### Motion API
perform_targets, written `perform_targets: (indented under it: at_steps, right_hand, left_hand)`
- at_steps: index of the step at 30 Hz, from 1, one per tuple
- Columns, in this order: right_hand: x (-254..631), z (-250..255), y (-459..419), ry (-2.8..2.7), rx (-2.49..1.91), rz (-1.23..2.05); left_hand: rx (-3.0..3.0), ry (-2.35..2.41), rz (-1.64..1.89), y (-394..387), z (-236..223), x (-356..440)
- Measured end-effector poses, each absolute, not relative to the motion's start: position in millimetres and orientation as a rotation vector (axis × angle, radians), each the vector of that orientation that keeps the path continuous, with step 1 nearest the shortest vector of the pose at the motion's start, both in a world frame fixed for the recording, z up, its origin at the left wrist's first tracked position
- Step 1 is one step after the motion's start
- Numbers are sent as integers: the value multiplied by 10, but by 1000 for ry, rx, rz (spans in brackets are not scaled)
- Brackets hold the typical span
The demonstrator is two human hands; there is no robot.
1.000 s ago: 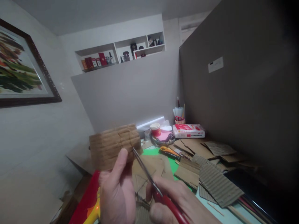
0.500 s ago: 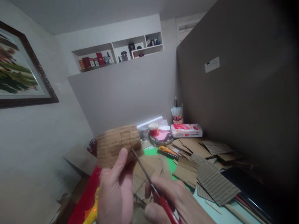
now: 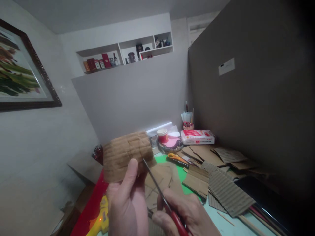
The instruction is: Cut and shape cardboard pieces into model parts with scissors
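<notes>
A curved piece of brown cardboard (image 3: 123, 154) is in my left hand (image 3: 129, 203), the thumb on its near face and the other fingers hidden behind it. Dark lines outline a small shape on its surface. My right hand (image 3: 183, 209) is wrapped round a pair of red-handled scissors (image 3: 157, 185). One long blade points up and left, its tip at the cardboard's lower right part, by a dark line. Part of the second blade appears low between my hands. Beside my left wrist lies a yellow glue gun (image 3: 101, 218) with a small orange light.
Cut cardboard pieces (image 3: 228, 191) and a dark flat device (image 3: 261, 196) lie on the right. An orange cutter (image 3: 176, 158) rests on a green sheet (image 3: 183, 173). Behind are a paper cup (image 3: 162, 136), a tissue pack (image 3: 197, 137) and a pen holder (image 3: 188, 126). Grey panels enclose the back and right.
Both hands, the cardboard and the scissors have shifted slightly right. The scissor tip stays at the cardboard's lower right part. More of the glue gun shows.
</notes>
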State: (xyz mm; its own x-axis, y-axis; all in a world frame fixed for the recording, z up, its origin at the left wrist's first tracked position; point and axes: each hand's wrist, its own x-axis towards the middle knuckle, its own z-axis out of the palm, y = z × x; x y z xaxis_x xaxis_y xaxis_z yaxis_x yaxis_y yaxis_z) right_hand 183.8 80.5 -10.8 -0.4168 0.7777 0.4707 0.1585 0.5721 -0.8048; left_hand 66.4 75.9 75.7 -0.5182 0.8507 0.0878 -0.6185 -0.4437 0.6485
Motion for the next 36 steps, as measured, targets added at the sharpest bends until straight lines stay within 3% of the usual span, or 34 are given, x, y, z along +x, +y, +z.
perform_targets:
  at_steps: [23, 36]
  right_hand:
    - [1957, 408, 659, -1956, -850, 1181]
    - [1805, 144, 729, -1901, -821, 941]
  left_hand:
    - [527, 713, 2128, 817, 759, 633]
    - [365, 927, 2031, 764, 783, 640]
